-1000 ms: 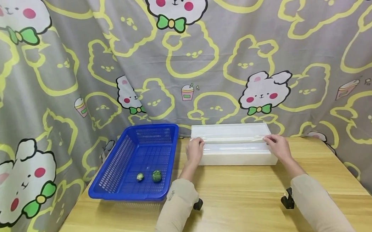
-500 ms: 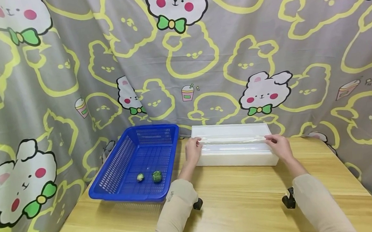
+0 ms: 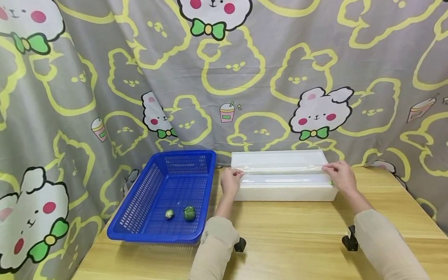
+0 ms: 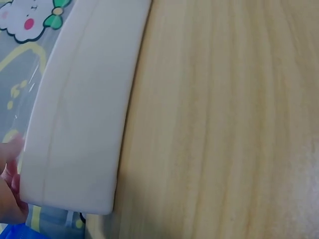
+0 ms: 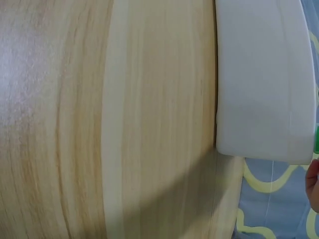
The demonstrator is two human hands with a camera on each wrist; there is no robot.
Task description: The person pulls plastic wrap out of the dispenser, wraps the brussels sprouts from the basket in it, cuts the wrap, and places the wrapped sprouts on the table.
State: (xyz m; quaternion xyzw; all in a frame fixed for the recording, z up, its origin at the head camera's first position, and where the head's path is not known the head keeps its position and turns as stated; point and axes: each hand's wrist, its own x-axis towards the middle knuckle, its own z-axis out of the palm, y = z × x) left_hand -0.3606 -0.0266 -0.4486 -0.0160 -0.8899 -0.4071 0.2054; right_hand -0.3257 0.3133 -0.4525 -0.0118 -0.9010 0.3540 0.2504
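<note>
A long white cling film dispenser box [image 3: 285, 193] stands at the back of the table, its white lid [image 3: 279, 156] raised behind it. Clear cling film [image 3: 283, 170] stretches across its top as a glossy strip. At the left end my left hand [image 3: 231, 183] pinches the film between thumb and fingers. The right hand [image 3: 342, 177] does likewise at the other end. A small green piece [image 5: 317, 140] shows at the box's right end in the right wrist view. Only part of the fingers of the left hand [image 4: 11, 184] appears in the left wrist view.
To the left stands a blue plastic basket [image 3: 116, 232] with two small round green items, one pale [image 3: 169, 214] and one darker [image 3: 189, 213]. A patterned curtain [image 3: 242, 61] hangs right behind the wooden table [image 3: 292, 247]. Black wrist mounts show by both sleeves.
Both hands have shifted slightly apart, the left to the left and the right to the right, still pinching the film. The green piece now shows at the box's right end. The basket is unmoved.
</note>
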